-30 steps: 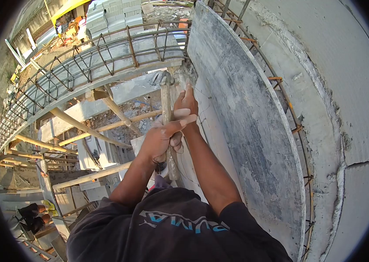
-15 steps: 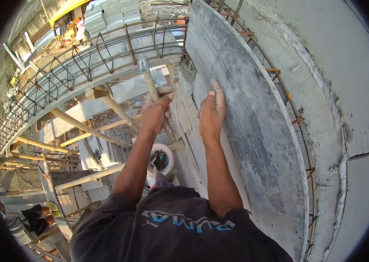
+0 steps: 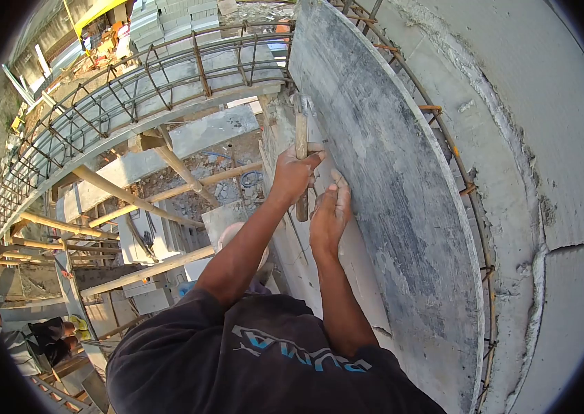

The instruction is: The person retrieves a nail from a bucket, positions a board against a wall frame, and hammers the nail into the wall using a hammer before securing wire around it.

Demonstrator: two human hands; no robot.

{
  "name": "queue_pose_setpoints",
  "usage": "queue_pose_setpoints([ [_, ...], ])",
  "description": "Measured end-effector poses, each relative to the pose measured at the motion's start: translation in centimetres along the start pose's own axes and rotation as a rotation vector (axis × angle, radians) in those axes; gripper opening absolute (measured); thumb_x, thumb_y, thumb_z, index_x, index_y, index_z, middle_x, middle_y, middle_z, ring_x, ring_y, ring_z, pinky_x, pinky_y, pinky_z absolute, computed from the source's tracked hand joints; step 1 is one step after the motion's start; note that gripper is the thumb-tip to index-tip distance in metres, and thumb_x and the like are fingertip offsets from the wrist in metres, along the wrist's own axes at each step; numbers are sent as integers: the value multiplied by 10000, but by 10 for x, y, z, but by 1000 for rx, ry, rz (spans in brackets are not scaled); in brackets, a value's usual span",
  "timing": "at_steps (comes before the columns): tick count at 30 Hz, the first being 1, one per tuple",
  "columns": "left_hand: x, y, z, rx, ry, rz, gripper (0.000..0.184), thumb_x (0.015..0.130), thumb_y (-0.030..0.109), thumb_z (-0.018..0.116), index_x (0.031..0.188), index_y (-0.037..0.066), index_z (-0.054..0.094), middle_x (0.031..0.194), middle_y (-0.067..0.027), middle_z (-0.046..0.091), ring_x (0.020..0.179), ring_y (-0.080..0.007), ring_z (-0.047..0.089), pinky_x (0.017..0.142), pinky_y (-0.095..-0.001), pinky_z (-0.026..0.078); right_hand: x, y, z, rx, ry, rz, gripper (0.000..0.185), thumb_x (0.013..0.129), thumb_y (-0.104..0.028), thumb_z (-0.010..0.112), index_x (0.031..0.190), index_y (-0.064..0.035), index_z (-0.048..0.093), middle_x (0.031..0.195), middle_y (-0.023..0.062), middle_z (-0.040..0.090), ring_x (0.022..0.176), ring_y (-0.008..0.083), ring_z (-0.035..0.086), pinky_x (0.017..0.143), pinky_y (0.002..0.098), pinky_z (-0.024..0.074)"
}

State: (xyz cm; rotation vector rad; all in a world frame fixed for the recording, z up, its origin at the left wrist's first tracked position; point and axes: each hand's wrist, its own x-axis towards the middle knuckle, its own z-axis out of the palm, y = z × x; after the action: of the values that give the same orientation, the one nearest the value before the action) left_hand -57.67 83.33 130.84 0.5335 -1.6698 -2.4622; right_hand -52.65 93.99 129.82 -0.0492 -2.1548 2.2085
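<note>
A: Hammer [image 3: 302,134]?
B: Centre of frame, left hand [image 3: 293,174] clamped round mid-handle, presumably for short control.
A: Right hand [image 3: 332,214]?
B: Just below and right, beside the board [image 3: 402,207]. Digits bunched; cannot tell whether they pinch anything.
A: Obscured?
B: Hammer head, upper centre, blending into grey. Person [image 3: 50,341], lower left, cut off by dark lens edge.

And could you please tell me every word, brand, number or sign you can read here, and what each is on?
"PUMA": upside down in this view, on the front of the wearer's dark shirt.
No lettering can be read on the hammer or the grey board.
Any marks on the distant stacked blocks are too small to read.
</note>
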Motion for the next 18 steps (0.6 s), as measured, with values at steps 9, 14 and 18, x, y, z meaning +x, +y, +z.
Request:
queue_pose_setpoints([
  [9,-10,23,-3,-11,19,-61,309,823,183,807,1034,15,655,683,-3,569,485,-82,487,443,-258,414,7,36,-5,-223,35,-267,406,1030,-100,413,1391,60,507,1312,243,597,1234,323,558,1047,373,401],
  [14,-3,25,-5,-36,4,-46,292,827,178,806,1017,32,639,680,7,561,477,-84,481,439,-260,408,27,57,-14,-500,-54,-314,361,1010,-83,461,1342,-29,592,1161,254,677,1087,399,657,931,373,501],
  [18,-17,35,10,34,-13,-76,258,838,117,776,1009,33,603,704,-16,563,466,-107,489,424,-276,426,35,89,-4,-418,-246,-224,335,982,-137,531,1296,-55,613,1046,247,697,976,422,677,845,410,531],
])
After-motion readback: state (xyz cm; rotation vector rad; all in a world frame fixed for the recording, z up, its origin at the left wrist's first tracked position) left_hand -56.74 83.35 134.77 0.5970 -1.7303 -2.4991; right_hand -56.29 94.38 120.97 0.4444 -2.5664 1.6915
